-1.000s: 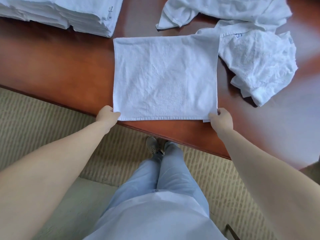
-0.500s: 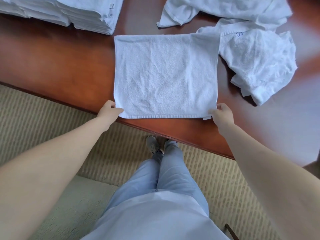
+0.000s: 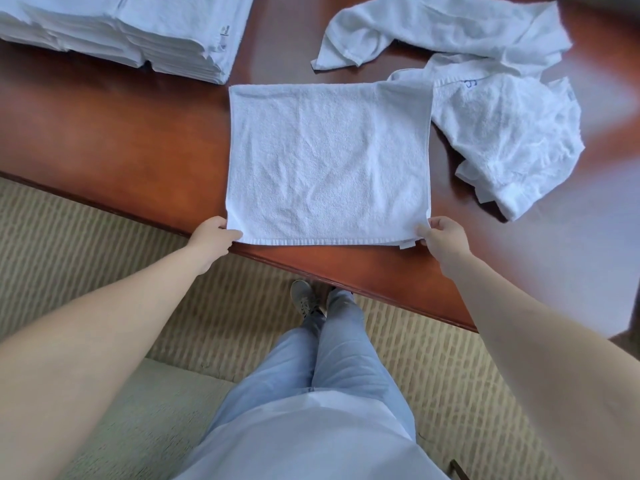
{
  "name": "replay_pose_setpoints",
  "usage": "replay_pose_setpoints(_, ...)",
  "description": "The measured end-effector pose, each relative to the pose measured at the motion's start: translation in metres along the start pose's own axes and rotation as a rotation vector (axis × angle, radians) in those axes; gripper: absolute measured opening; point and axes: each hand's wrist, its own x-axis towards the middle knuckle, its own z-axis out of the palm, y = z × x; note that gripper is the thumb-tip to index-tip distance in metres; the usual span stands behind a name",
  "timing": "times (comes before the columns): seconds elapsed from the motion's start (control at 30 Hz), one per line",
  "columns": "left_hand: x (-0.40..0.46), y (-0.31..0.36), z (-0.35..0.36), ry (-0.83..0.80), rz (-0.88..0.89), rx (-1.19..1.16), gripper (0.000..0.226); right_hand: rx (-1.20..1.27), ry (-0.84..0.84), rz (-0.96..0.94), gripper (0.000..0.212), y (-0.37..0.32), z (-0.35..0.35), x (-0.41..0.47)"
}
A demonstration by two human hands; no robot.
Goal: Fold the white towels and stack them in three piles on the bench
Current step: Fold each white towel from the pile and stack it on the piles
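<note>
One wooden bench [image 3: 114,140] carries a stack of folded towels [image 3: 145,26] at far left, crumpled towels [image 3: 502,133] at right, and a flat towel [image 3: 329,161] between them. Left hand [image 3: 213,235] and right hand [image 3: 445,235] each pinch one of its near corners.

A single head-mounted wide-angle camera supplies the only view. It looks forward and steeply downward from above the person's torso. The table [image 3: 138,143] fills the upper half of the frame, its near edge running diagonally from centre left to lower right. Both forearms enter from the lower corners, and the legs and carpet [image 3: 104,237] occupy the lower half. The range is close, within arm's reach. Wide-angle distortion bends the frame edges.
</note>
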Motion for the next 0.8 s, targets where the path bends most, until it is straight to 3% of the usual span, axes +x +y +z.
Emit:
replay_pose_setpoints(0.27, -0.015, 0.012, 0.0, 0.062, -0.06, -0.188, 0.012, 0.074, 0.014, 0.108, 0.018, -0.001, -0.008, -0.007)
replay_pose_setpoints(0.47, -0.043, 0.064, -0.038, 0.077, -0.14, -0.525, 0.006, 0.205, 0.002, 0.097, 0.031, -0.074, -0.034, -0.037)
replay_pose_setpoints(0.63, -0.075, 0.137, -0.094, 0.035, 0.009, -0.787, 0.019, 0.435, -0.009, 0.052, 0.012, -0.167, -0.065, -0.066)
replay_pose_setpoints(0.73, -0.094, 0.203, -0.133, -0.002, 0.141, -0.978, 0.013, 0.63, -0.025, -0.089, 0.015, -0.24, -0.087, -0.081)
replay_pose_setpoints(0.8, -0.108, 0.253, -0.162, -0.042, 0.262, -1.08, 0.02, 0.721, -0.019, -0.202, 0.02, -0.292, -0.102, -0.094)
